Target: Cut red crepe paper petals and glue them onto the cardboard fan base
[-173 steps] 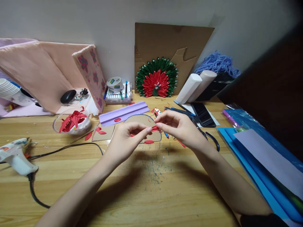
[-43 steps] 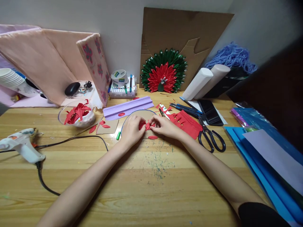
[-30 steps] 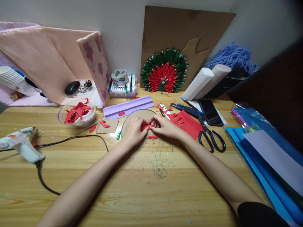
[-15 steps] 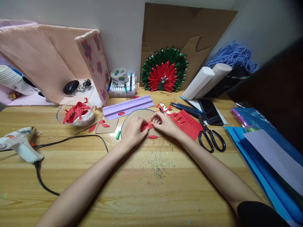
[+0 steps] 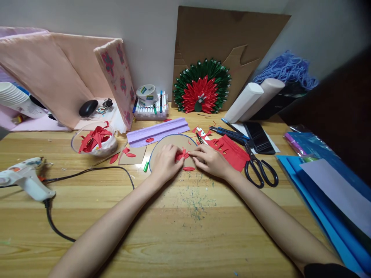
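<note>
Red crepe-paper petals (image 5: 182,155) sit bunched like a flower over a round cardboard disc (image 5: 171,140) with a blue rim. My left hand (image 5: 165,160) rests on the disc, its fingers curled round the left side of the petals. Closed in a pinch, my right hand (image 5: 211,158) has its fingertips at the right tip of the bunch. A loose red petal (image 5: 188,168) lies at the near edge of the disc. The underside of the bunch is hidden by my fingers.
Right of the disc lie red crepe paper (image 5: 232,152), black scissors (image 5: 261,170) and a utility knife (image 5: 228,133). On the left are a glue gun (image 5: 27,175) with its cord, a bowl of red scraps (image 5: 94,141) and a green cap (image 5: 146,166). Folded purple paper (image 5: 158,131) lies behind.
My right hand has shifted slightly right and lower, with its fingers stretched more toward the petals. My left hand stays on the bunch. The whole view has moved a little.
</note>
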### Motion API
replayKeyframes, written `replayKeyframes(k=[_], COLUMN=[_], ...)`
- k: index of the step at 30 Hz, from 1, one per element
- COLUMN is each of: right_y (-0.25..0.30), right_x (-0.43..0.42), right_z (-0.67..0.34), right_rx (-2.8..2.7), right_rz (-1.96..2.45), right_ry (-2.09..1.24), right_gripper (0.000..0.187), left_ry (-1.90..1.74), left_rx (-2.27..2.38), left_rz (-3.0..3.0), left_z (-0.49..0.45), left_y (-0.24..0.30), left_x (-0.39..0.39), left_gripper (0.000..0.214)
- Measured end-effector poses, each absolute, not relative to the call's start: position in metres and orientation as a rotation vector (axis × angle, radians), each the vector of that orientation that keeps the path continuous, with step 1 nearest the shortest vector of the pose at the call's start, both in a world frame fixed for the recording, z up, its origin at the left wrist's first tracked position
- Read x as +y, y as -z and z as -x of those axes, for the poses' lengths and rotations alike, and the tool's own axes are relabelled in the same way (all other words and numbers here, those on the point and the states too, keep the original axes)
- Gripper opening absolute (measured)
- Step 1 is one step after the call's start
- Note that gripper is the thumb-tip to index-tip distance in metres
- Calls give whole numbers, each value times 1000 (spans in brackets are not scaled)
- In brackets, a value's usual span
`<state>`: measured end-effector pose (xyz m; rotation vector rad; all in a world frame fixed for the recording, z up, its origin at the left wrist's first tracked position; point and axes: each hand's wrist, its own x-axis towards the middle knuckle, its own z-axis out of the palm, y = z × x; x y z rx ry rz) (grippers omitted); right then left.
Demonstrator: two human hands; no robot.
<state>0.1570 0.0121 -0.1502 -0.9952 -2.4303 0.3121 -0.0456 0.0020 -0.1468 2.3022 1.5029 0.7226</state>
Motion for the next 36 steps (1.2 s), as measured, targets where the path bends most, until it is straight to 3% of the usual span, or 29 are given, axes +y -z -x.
replayKeyframes(k=[17, 36], right_y=[154, 157], right_x=[9, 7], right_z=[-157, -155], right_rx=[-2534, -2586], right_rz=[980, 847], right_ry=[-228, -94], right_gripper=[27, 28], left_ry=[-733, -1307], left_rx=[1509, 1702], left_rz=[-2329, -1861], left_z=[46, 82], left_y=[144, 115], left_x=[1, 30], left_gripper=[11, 16])
